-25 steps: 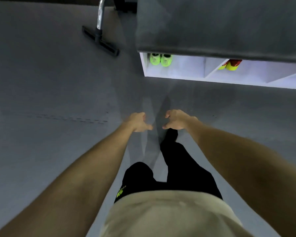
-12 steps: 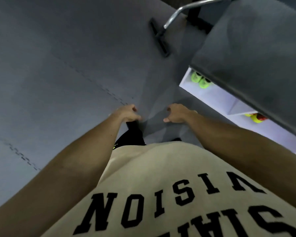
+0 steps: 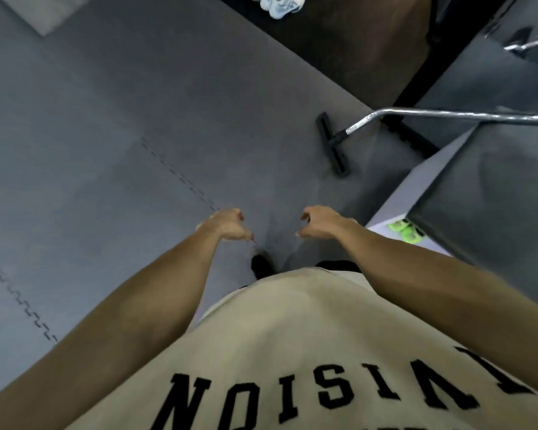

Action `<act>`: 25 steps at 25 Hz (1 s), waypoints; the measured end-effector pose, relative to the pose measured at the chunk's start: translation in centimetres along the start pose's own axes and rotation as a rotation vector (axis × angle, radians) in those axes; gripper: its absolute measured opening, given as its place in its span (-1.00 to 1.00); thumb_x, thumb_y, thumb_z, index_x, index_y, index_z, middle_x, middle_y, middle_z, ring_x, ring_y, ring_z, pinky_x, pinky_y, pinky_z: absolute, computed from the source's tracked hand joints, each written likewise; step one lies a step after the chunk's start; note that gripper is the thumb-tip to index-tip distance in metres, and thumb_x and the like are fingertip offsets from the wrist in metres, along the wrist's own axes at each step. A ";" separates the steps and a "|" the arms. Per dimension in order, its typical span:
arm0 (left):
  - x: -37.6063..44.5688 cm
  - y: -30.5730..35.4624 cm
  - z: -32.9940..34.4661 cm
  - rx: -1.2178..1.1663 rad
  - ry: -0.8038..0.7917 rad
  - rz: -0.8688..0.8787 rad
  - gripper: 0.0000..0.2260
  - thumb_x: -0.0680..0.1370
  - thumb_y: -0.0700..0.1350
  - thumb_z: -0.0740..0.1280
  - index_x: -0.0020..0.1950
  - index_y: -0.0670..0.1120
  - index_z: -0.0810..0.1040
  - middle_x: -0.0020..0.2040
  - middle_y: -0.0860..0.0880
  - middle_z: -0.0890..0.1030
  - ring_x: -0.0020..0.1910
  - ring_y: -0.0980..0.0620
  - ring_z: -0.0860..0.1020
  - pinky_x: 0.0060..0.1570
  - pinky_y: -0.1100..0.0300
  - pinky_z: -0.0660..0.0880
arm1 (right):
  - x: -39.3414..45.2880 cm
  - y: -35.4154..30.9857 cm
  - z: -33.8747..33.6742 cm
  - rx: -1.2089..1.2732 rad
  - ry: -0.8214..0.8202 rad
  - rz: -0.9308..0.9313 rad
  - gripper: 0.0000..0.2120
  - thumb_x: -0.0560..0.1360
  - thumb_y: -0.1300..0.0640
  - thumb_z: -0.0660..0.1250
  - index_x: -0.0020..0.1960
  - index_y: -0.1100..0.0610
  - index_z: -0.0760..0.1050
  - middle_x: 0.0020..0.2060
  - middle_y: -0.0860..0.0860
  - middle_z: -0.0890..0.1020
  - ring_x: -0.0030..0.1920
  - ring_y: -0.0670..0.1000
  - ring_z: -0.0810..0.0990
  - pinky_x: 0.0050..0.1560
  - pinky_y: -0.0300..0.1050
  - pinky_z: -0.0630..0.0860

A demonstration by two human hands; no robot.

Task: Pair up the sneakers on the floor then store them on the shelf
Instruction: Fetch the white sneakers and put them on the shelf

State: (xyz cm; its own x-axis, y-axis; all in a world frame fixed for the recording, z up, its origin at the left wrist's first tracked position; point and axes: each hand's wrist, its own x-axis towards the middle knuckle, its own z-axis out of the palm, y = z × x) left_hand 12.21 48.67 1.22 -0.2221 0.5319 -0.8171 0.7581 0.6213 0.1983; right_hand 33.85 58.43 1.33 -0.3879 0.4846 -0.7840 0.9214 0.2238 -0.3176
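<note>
Both bare arms reach forward and down over the grey foam-tile floor [image 3: 112, 125], whose interlocking seams show as jagged dark lines. The left hand [image 3: 225, 226] hangs with its fingers curled loosely inward, its grip narrow and holding nothing; the right hand [image 3: 320, 223] hangs near it, level with it, fingers bent like a claw, its grip half wide and likewise empty. The two hands are apart, with bare floor between them. A pair of neon-green sneakers [image 3: 406, 230] sits side by side inside the white shelf unit [image 3: 395, 200] at the right, just beyond the right forearm and partly hidden under the shelf's dark grey top [image 3: 494, 193]. A pair of pale white-and-grey sneakers [image 3: 281, 4] lies at the top edge on a dark brown floor strip, well apart from the hands. A black vacuum floor head on a chrome tube [image 3: 334, 147] rests on the tiles near the shelf corner. A beige shirt with black block lettering [image 3: 292, 352] fills the bottom.
</note>
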 end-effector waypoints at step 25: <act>33.8 -0.9 -50.5 -0.078 0.055 0.014 -0.36 0.38 0.21 0.45 0.39 0.04 0.39 0.36 -0.04 0.45 0.31 -0.11 0.45 0.24 0.04 0.42 | 39.1 -25.2 -39.2 0.078 0.002 -0.005 -0.39 0.45 -0.07 0.43 0.42 0.04 0.32 0.40 0.08 0.42 0.35 0.15 0.43 0.33 0.05 0.39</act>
State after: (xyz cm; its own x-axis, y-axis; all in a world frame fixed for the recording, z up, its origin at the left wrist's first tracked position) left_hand -26.92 95.15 0.78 -0.2471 0.5703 -0.7834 0.7119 0.6553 0.2525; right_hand -5.38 104.90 -0.40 -0.3921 0.4852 -0.7816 0.9185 0.1598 -0.3616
